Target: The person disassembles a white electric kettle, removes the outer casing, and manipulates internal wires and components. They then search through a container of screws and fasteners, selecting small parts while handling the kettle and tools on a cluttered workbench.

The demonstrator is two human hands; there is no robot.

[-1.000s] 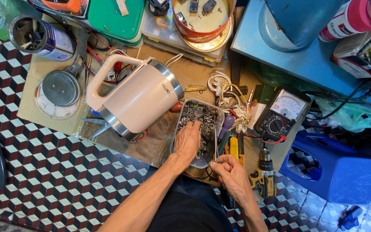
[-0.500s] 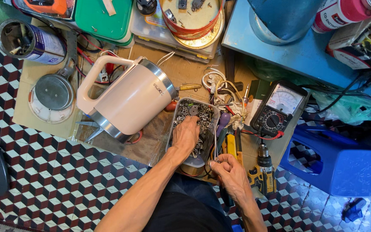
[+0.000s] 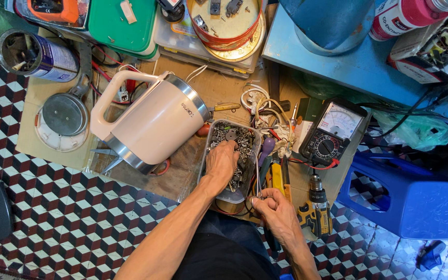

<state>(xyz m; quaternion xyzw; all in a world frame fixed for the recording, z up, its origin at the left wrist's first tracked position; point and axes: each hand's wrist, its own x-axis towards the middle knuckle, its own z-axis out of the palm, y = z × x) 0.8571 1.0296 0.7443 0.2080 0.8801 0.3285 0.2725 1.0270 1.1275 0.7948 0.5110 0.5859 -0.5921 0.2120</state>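
Metal fills the rectangular tray (image 3: 233,155) of screws near the cardboard mat's (image 3: 219,93) front edge; the left hand (image 3: 222,162) digs in, fingers curled among them, grip hidden. The right hand (image 3: 275,208), at the front edge, pinches a thin wire (image 3: 258,173) upright, likely to keep it steady. Beyond, a white electric kettle (image 3: 151,124) lies tipped, base exposed, beside an analog multimeter (image 3: 332,132).

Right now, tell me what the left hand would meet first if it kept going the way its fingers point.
The left hand points up the tray of screws. Going straight on, it would probably first meet the tray's far rim, then the wooden-handled tool; depth is unclear.
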